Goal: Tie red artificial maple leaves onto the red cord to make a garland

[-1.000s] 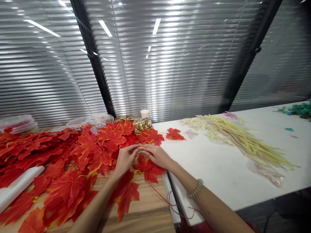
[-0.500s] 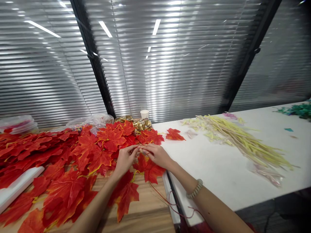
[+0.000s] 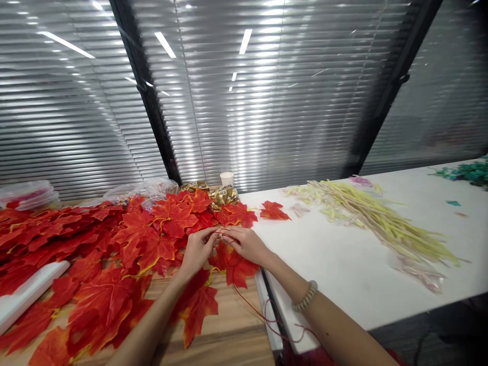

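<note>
A thin red cord runs between my two hands, which meet above the tabletop. The fingertips of my left hand pinch it from the left. From the right, my right hand pinches the cord too, with its fingertips almost touching the left ones. The cord's tail hangs down and trails over the table edge toward my right forearm. Just under my hands lies a red artificial maple leaf with yellow edging. Another maple leaf rests below my left wrist. Fine detail of the cord at the fingertips is hidden.
Many red maple leaves cover the wooden table. Behind them are gold wrapped packets, a paper cup and plastic bags. On the white table lies a bundle of yellow strips.
My fingers have shifted very slightly on the cord, bringing the fingertips a little closer together. Everything else stays where it was.
</note>
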The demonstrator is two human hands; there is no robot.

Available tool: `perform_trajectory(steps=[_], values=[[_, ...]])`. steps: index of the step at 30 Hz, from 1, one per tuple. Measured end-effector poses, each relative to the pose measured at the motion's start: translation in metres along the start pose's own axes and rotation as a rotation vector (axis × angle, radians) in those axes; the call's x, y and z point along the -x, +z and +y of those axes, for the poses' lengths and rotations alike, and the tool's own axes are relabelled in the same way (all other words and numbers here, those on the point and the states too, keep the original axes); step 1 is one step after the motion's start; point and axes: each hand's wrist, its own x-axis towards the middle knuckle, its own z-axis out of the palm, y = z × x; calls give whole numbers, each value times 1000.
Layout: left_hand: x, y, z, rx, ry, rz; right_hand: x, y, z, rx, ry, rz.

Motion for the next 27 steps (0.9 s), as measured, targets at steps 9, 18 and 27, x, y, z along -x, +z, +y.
perform_trajectory(steps=[9, 18, 27], values=[[0, 1, 0, -120, 55, 5, 0, 3, 1, -7, -28, -26], [0, 1, 0, -103, 33, -9, 0, 3, 2, 0, -20, -24], [1, 1, 4, -150, 37, -26, 0, 1, -1, -11, -29, -46]])
